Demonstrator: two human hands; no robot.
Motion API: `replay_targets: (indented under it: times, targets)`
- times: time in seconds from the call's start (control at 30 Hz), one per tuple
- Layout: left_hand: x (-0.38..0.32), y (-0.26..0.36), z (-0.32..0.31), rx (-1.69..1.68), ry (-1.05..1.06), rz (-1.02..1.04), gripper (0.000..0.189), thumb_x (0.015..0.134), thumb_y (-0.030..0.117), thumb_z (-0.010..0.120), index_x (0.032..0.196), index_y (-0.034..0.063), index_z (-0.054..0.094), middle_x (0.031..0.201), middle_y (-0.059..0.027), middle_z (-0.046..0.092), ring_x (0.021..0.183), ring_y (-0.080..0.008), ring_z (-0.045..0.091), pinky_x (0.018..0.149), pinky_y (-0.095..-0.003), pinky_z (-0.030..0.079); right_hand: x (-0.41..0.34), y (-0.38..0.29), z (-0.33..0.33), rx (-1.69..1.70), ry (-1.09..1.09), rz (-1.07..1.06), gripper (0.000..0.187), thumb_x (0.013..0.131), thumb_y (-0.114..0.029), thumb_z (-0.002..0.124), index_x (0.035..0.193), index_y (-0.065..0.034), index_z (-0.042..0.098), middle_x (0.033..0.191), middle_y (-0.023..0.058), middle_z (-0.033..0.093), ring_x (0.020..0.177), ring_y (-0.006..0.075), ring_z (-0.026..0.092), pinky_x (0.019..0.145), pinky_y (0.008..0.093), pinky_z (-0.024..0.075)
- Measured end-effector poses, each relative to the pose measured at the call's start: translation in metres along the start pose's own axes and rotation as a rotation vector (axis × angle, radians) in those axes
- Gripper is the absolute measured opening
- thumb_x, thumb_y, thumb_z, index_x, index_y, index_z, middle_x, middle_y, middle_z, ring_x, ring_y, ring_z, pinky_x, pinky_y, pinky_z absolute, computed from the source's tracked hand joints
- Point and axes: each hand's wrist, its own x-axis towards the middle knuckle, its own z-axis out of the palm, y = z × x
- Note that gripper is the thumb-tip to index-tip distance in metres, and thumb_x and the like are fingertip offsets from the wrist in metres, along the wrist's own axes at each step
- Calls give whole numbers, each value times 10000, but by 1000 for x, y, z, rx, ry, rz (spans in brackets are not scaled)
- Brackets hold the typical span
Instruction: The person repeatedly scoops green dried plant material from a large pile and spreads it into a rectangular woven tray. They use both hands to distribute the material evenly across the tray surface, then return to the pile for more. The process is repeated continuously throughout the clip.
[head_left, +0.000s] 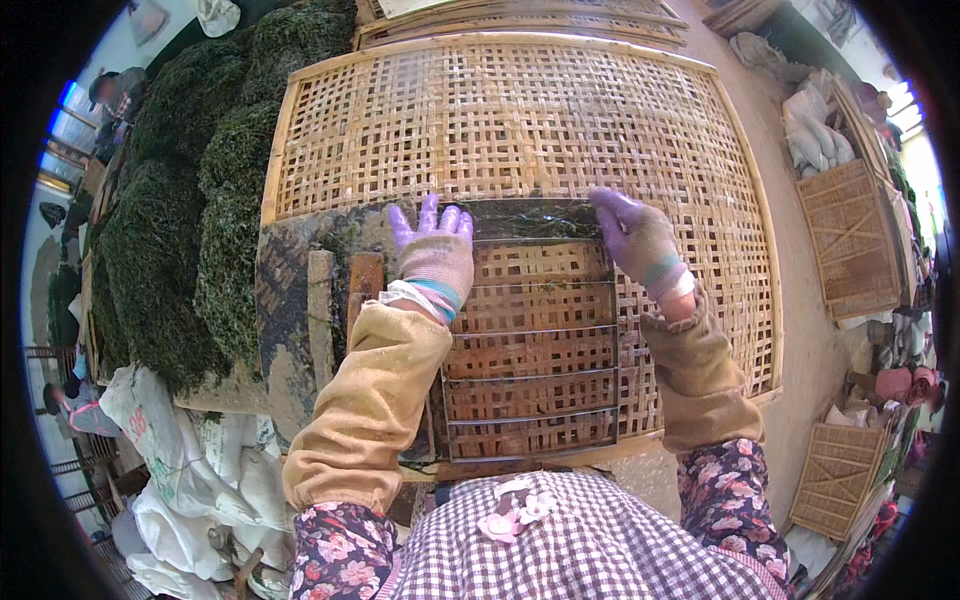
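My left hand (435, 244), in a glove with purple fingertips, has its fingers spread at the left end of a strip of dark green plant strands (529, 220). At the strip's right end, my right hand (634, 232) wears a like glove, its fingers bent together; whether they pinch any strands is hidden. The strands fill the far slot of a metal frame with crossbars (532, 330). This frame lies on a large woven bamboo tray (510, 120), and its nearer slots show bare weave. Beside my left forearm are a wooden-handled tool (365, 289) and a pale wooden bar (321, 315) on a stained board (281, 262).
Large heaps of dark green plant strands (165, 225) stand at the left. White woven sacks (202, 480) lie at the lower left. More bamboo trays (847, 240) and sacks (814, 131) stand at the right. Other people are at both far sides.
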Motion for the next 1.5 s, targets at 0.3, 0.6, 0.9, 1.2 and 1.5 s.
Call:
replay_targets:
  times: [0.3,0.6,0.9,1.2,1.5]
  targets:
    - [-11,-30,-1,-408,372,-57,437,993,240,563,1422,160,585,1393,-123,622,1312,-298,574,1136,-517,389,-15,-9,3,-392,-87,-30,307,983,-189,606,1281,-170,679,1260,117,710,1373,390,515,1148,585,342]
    - [-139,-155,16,-855,516,-490,456,1009,499,580,1217,116,714,1041,-139,761,930,-272,742,836,-385,568,-10,-18,-9,-151,-11,-115,231,974,-112,615,1161,-39,728,1144,187,729,1170,381,652,1003,442,514]
    - [-132,-92,9,-755,263,-260,272,933,288,698,1005,25,691,923,-176,691,859,-385,668,775,-480,526,-8,-1,-40,241,103,110,286,1018,-141,609,1244,11,696,1192,157,741,1119,200,686,976,320,520]
    - [23,32,-54,-110,117,332,284,973,302,636,1178,112,690,1112,-101,678,1093,-300,656,919,-450,541,-38,25,-62,312,146,268,294,1017,-129,603,1266,-4,696,1239,152,729,1166,209,672,1017,319,509]
    - [61,77,-39,72,-88,250,257,975,186,599,1214,121,667,1277,-126,644,1225,-272,628,969,-430,550,-53,43,-48,404,105,331,307,1012,-150,611,1263,8,693,1203,155,743,1103,187,696,963,312,536]
